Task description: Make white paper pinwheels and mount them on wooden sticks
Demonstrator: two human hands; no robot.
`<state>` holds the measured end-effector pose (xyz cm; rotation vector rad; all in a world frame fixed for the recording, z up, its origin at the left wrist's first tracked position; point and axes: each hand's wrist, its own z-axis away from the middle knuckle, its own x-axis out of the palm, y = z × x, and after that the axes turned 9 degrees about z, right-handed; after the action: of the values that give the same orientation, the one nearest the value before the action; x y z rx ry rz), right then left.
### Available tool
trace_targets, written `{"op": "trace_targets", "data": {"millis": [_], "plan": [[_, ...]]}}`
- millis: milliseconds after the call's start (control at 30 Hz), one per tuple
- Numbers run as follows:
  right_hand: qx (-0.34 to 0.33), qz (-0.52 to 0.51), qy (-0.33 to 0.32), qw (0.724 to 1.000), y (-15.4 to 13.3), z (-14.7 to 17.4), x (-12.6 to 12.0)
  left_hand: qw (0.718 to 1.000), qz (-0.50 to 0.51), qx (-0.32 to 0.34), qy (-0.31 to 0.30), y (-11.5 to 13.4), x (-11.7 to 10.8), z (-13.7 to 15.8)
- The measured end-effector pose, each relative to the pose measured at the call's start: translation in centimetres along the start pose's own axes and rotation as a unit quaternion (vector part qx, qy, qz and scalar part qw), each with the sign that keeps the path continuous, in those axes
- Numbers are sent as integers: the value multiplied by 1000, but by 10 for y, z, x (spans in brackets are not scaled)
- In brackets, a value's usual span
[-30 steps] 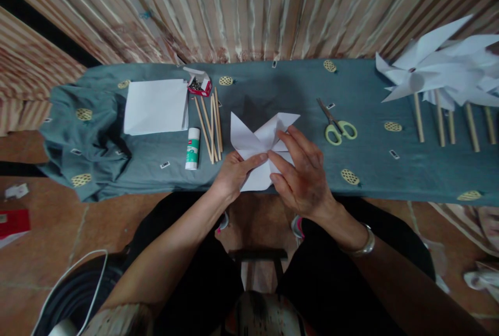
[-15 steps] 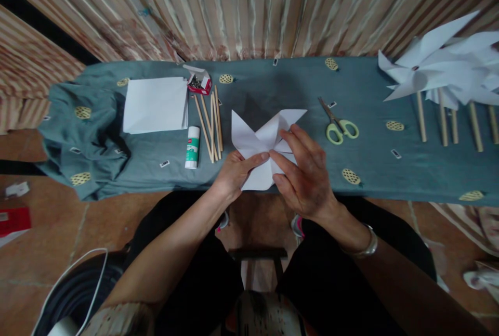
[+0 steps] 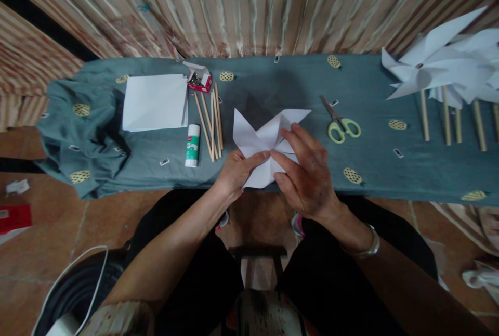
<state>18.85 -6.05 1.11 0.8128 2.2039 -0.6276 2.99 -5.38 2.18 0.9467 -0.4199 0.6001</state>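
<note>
A white paper pinwheel (image 3: 257, 141), its blades folded in towards the middle, is held over the table's front edge. My left hand (image 3: 236, 172) grips it from the lower left, the thumb pressed near the centre and the fingers hidden beneath the paper. From the right, my right hand (image 3: 307, 172) has its fingertips on the centre and on the right-hand blades. The paper is pinched between my two hands. Whether a pin sits under the fingertips I cannot make out.
Left of the pinwheel lie wooden sticks (image 3: 212, 123), a glue stick (image 3: 192, 146), a paper stack (image 3: 155, 103) and an open red box (image 3: 200, 80) of small metal pieces. Green-handled scissors (image 3: 340, 123) lie to the right. Finished pinwheels on sticks (image 3: 424, 68) fill the far right.
The view has shifted slightly. Both hands keep nearly the same hold on the paper pinwheel, with hardly any movement of the fingers.
</note>
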Motion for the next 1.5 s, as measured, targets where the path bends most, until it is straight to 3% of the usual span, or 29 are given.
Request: {"op": "trace_targets", "data": {"millis": [300,600,767,1033,1233,1500], "plan": [[-6,12,-2,1000,1,-1,-2,1000,-24,13,8,1,0,1],[38,-22,22,999,13,-8,-13,1000,-15,18,12,-3,-4,-3],[121,-76,-33,989,17,-5,-14,1000,-24,14,10,-4,-4,-4],[111,-147,-111,977,27,-10,-27,998,-58,20,4,-6,-5,-4],[36,-42,-52,997,33,-5,-16,999,-43,2,0,-5,-2,-3],[48,40,-11,998,28,-2,-14,999,-47,-15,23,-4,1,-3]]}}
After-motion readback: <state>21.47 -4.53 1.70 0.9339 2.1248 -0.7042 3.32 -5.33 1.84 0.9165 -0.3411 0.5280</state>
